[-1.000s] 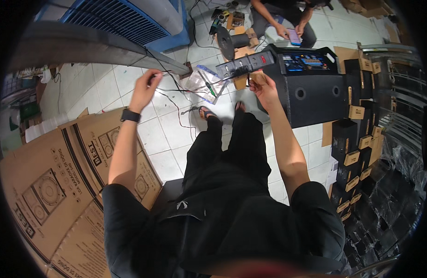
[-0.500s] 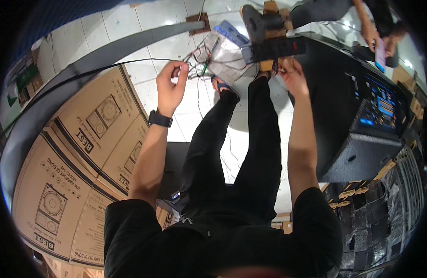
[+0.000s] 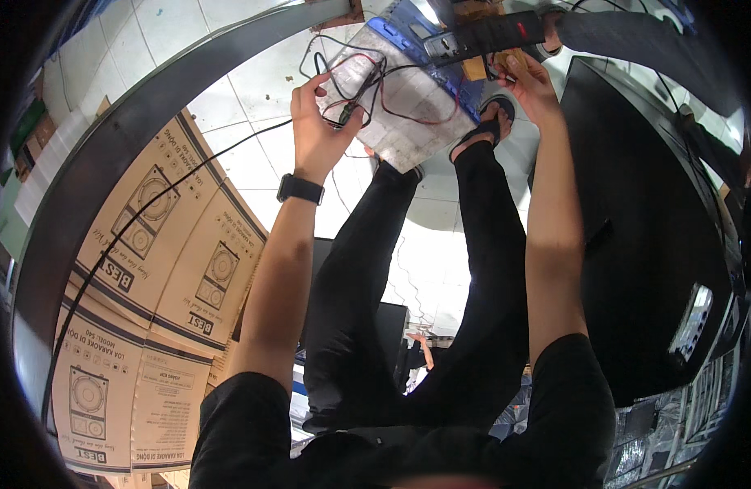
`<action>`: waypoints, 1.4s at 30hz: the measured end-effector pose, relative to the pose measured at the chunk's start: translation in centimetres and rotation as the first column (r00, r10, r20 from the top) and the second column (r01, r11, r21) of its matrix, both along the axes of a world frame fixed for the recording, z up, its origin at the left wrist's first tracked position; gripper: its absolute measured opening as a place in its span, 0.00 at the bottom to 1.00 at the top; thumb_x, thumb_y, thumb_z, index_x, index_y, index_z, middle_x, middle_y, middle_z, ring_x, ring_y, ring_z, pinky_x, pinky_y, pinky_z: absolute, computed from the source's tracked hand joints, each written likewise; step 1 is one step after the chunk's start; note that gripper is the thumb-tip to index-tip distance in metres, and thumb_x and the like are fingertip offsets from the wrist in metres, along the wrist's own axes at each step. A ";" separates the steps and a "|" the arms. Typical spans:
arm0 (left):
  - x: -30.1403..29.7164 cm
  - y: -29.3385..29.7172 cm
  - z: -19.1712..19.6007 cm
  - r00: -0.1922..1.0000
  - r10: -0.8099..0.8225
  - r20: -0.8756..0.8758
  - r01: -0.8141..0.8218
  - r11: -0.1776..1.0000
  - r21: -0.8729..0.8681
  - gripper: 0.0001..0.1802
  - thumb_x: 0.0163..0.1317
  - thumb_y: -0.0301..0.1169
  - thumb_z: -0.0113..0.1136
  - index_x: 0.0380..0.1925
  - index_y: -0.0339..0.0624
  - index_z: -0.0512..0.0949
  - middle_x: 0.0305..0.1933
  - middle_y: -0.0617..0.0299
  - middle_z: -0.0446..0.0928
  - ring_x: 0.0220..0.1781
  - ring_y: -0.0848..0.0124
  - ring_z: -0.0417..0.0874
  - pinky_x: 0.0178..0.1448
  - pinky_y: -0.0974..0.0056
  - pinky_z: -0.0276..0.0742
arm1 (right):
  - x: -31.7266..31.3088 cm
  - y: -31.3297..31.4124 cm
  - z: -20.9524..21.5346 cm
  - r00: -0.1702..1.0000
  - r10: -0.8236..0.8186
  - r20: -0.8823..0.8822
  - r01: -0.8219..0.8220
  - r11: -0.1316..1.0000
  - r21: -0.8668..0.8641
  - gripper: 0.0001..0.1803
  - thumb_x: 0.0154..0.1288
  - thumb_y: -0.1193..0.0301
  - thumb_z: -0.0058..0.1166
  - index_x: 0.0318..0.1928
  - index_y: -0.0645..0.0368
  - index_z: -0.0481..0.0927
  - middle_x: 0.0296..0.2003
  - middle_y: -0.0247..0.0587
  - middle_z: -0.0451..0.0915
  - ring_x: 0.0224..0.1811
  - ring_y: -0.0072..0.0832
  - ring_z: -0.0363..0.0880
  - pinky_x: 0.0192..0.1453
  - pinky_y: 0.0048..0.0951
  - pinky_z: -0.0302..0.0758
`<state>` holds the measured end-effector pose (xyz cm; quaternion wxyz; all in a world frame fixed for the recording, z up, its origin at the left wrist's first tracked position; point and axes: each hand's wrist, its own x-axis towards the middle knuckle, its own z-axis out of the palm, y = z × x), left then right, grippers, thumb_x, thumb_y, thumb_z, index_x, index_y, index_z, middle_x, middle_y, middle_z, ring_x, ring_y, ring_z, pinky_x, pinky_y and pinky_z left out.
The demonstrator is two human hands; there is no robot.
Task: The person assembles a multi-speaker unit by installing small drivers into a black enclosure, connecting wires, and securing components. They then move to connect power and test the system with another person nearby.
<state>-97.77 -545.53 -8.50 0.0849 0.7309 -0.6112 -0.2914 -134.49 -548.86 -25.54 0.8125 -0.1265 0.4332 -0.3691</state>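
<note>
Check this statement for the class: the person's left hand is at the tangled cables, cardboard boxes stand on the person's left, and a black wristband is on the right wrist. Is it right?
Not quite: the black wristband is on the left wrist, as the head view shows. The left hand is at the tangled cables, and cardboard boxes stand on the person's left.

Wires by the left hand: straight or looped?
Looped: the red and black wires curve around and cross beside the left hand.

Cardboard speaker boxes (image 3: 176, 220) sat on the left, near a grey metal bar (image 3: 159, 85). A big black speaker (image 3: 644, 236) was on the right.
</note>
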 end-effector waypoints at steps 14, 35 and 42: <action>1.0 6.9 -4.5 0.919 0.365 -0.150 -0.332 0.921 0.204 0.25 0.60 0.14 0.66 0.58 0.38 0.76 0.51 0.53 0.84 0.52 0.66 0.89 0.52 0.64 0.87 | 0.2 -3.1 -4.0 0.999 0.029 -0.036 -0.030 0.998 -0.048 0.16 0.76 0.65 0.60 0.57 0.63 0.82 0.46 0.36 0.85 0.43 0.23 0.84 0.49 0.27 0.84; 1.7 3.9 17.3 0.777 0.447 -0.443 -0.285 0.878 0.385 0.38 0.67 0.15 0.62 0.73 0.49 0.60 0.50 0.53 0.83 0.45 0.73 0.84 0.44 0.69 0.83 | -1.5 0.0 15.5 0.999 0.047 -0.023 -0.049 0.997 -0.056 0.13 0.77 0.67 0.58 0.54 0.62 0.80 0.46 0.38 0.85 0.44 0.24 0.82 0.48 0.27 0.79; 5.9 6.4 27.4 0.648 0.690 -0.322 -0.357 0.648 0.672 0.28 0.82 0.31 0.41 0.78 0.51 0.50 0.40 0.60 0.78 0.23 0.81 0.64 0.28 0.72 0.66 | -1.3 0.7 26.0 0.995 0.047 -0.083 -0.050 0.998 -0.036 0.11 0.78 0.67 0.56 0.52 0.61 0.80 0.45 0.38 0.84 0.46 0.26 0.82 0.51 0.29 0.79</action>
